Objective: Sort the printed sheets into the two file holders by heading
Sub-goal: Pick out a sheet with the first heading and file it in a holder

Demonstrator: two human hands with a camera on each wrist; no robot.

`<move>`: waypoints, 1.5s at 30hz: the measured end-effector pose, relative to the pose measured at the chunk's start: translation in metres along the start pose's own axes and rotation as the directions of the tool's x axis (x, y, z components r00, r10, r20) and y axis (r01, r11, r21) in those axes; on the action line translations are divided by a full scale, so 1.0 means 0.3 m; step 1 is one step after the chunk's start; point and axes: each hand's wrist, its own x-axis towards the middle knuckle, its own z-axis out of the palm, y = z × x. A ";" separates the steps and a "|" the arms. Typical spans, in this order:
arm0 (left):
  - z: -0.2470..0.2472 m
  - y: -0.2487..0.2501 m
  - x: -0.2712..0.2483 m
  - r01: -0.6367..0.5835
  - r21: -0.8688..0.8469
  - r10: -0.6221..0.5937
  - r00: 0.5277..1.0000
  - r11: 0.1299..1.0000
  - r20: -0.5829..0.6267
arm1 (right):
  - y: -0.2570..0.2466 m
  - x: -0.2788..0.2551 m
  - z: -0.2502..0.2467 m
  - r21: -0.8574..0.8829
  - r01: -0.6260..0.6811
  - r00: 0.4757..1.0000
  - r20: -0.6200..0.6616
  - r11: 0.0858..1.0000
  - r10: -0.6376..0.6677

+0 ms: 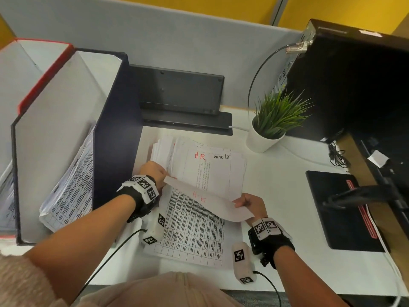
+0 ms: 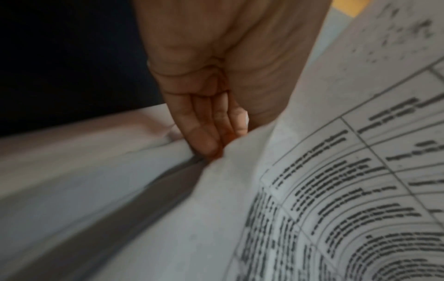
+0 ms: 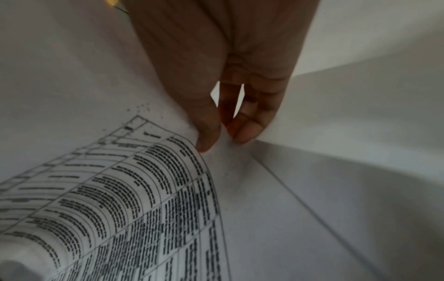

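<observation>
Right hand (image 1: 250, 203) grip pinching lifted sheet (image 1: 208, 201) corner, left hand (image 1: 155, 172) grip pinching opposite corner, above paper stack (image 1: 221, 171)

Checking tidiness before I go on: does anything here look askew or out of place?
Yes. The sheet pile on the desk is fanned unevenly, and the papers in the dark blue file holder slump, curling out its front.

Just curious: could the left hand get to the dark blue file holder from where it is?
Probably yes: the left hand sits beside the dark blue file holder, nothing between them, though it holds a printed sheet.
</observation>
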 end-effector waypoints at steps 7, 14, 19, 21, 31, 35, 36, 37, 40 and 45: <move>-0.005 0.014 -0.038 0.003 0.161 0.012 0.996 0.987 -0.093 | -0.002 -0.026 0.006 0.091 0.065 0.998 -0.012 0.994 -0.064; 0.026 -0.027 -0.061 -0.333 -0.319 0.242 0.925 0.887 -0.293 | -0.060 -0.018 -0.011 -0.193 0.223 0.966 -0.090 0.955 -0.244; 0.032 -0.013 -0.071 -0.226 -0.580 0.183 0.974 0.783 -0.132 | -0.114 -0.036 -0.017 -0.095 0.210 0.972 -0.086 0.973 -0.219; 0.037 -0.005 -0.080 -0.203 -0.608 0.171 0.979 0.768 -0.110 | -0.119 -0.038 -0.024 -0.082 0.185 0.981 -0.043 0.979 -0.189; 0.018 0.014 -0.015 0.101 -0.507 -0.148 0.988 0.856 -0.052 | -0.018 -0.031 -0.016 0.061 0.106 0.989 -0.107 0.992 -0.099; 0.015 0.004 0.004 0.122 0.011 -0.121 0.992 0.992 -0.038 | -0.003 -0.034 -0.015 -0.051 0.076 0.992 -0.094 0.996 -0.080; 0.018 0.006 0.002 0.104 0.068 -0.101 0.994 0.992 -0.046 | 0.004 -0.032 -0.018 -0.072 0.103 0.989 -0.099 0.992 -0.109; 0.019 0.010 -0.002 0.082 0.103 -0.076 0.995 0.991 -0.061 | 0.005 -0.034 -0.018 -0.103 0.132 0.984 -0.104 0.986 -0.143; 0.022 0.017 -0.008 0.018 0.099 -0.008 0.995 0.995 -0.095 | 0.001 -0.045 -0.012 -0.180 0.171 0.974 -0.115 0.969 -0.193; 0.029 0.011 -0.021 -0.033 0.013 0.034 0.993 0.999 -0.111 | -0.019 -0.060 -0.007 -0.073 0.221 0.964 -0.133 0.972 -0.229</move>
